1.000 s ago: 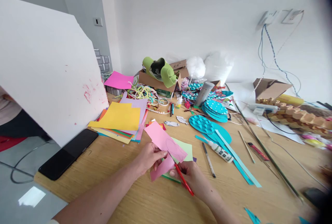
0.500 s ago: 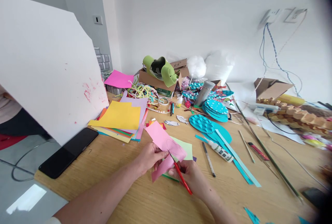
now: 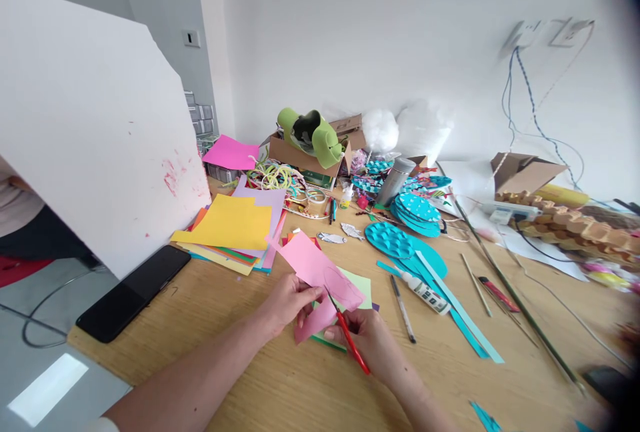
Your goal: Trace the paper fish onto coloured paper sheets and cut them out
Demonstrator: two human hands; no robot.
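A sheet of pink paper [image 3: 315,262] with a rounded pencil outline is pinched in my left hand [image 3: 293,302], thumb on top. My right hand [image 3: 367,335] is closed around red-handled scissors [image 3: 350,342]. The scissor blades lie at a cut in the pink paper, and a flap of it hangs below them, close to my left fingertips. Under the pink paper rests a pale green sheet [image 3: 359,283] on the table. To the right of my right hand lies a pen [image 3: 403,309].
A stack of coloured paper [image 3: 225,225] and a black phone [image 3: 133,292] lie to the left, near a white board [image 3: 100,125]. Rightward are a glue bottle [image 3: 425,293], blue strips [image 3: 465,312], a red cutter [image 3: 499,294] and a long stick [image 3: 520,305]. Craft supplies crowd the back.
The pink paper has tilted and shifted slightly to the right at its outlined end. Both hands stay nearly in place, with the scissors still at the cut.
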